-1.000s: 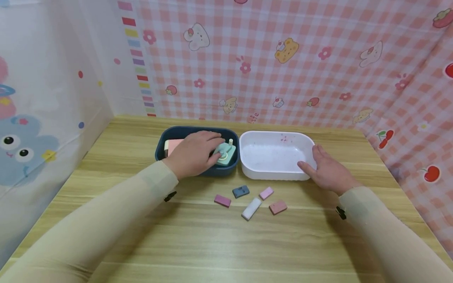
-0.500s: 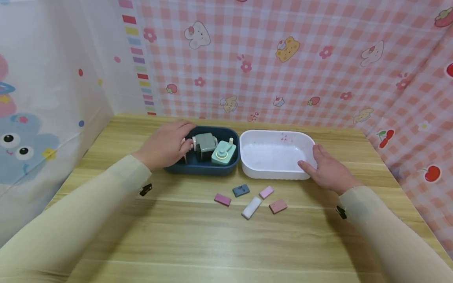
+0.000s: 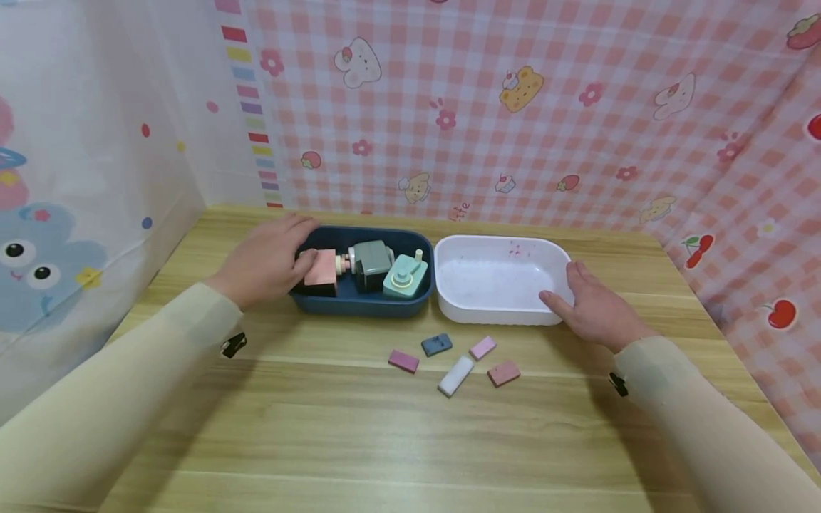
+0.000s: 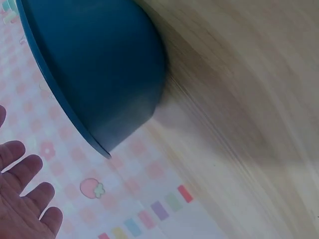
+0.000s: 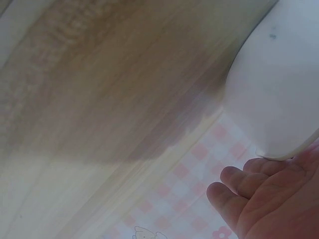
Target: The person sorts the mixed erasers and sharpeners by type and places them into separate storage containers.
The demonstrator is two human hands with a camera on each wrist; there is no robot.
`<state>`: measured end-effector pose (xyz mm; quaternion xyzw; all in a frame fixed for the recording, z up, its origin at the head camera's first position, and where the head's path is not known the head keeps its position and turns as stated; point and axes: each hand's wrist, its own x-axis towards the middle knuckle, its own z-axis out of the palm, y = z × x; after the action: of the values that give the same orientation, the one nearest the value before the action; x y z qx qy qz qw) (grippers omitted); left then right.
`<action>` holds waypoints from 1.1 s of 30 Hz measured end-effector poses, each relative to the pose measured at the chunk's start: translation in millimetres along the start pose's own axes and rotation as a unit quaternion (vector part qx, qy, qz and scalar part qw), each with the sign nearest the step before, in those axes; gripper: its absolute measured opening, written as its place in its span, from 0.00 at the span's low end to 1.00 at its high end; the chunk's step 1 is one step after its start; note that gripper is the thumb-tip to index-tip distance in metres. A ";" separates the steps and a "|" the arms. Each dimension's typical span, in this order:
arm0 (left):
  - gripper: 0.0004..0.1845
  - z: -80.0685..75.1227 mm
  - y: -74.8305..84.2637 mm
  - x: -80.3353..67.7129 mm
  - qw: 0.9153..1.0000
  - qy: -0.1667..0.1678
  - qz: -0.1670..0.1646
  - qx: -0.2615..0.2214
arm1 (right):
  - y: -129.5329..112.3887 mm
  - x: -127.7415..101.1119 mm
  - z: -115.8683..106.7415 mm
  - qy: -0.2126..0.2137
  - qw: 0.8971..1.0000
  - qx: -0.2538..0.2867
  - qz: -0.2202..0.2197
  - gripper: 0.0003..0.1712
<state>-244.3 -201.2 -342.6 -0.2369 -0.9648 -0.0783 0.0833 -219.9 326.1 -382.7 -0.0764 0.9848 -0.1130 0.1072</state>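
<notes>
My left hand [image 3: 266, 260] is at the left end of a dark blue tub [image 3: 362, 306], fingers extended, with the thumb over the rim near a pink pencil sharpener [image 3: 319, 267]. In the left wrist view the spread fingers [image 4: 40, 196] stand apart from the tub's outer wall [image 4: 94, 64]. Also inside the tub are a grey-green pencil sharpener [image 3: 372, 260] and a mint one [image 3: 405, 276] with a crank. At the right end of a white tub [image 3: 500, 313], my right hand [image 3: 596, 306] rests on the rim, thumb reaching over it, fingers fairly straight along the outside.
Several erasers lie on the wooden table [image 3: 385, 442] before the tubs: magenta [image 3: 403, 361], blue [image 3: 437, 345], white [image 3: 456, 376], light pink [image 3: 482, 348] and coral [image 3: 503, 373]. The tubs stand side by side near a pink checked cloth [image 3: 474, 157].
My left hand has moved left from over the sharpeners to the blue tub's left end, uncovering the grey-green and pink sharpeners. The right hand stays at the white tub.
</notes>
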 end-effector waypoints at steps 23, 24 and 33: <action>0.31 5.8 4.8 -14.8 1.000 0.007 0.004 -0.018 | -3.9 -2.4 -1.3 -0.001 1.000 0.005 0.003 0.64; 0.31 6.1 6.0 -15.4 1.000 0.007 0.006 -0.019 | -3.7 -2.3 -1.3 -0.001 1.000 0.005 0.004 0.64; 0.30 11.9 12.4 -17.9 0.999 -0.004 0.004 -0.035 | -3.5 -3.0 -1.5 0.003 1.000 0.007 0.003 0.63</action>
<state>-224.3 -196.0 -356.3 -0.2435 -0.9609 -0.1106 0.0718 -216.9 323.5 -379.9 -0.0721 0.9846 -0.1193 0.1054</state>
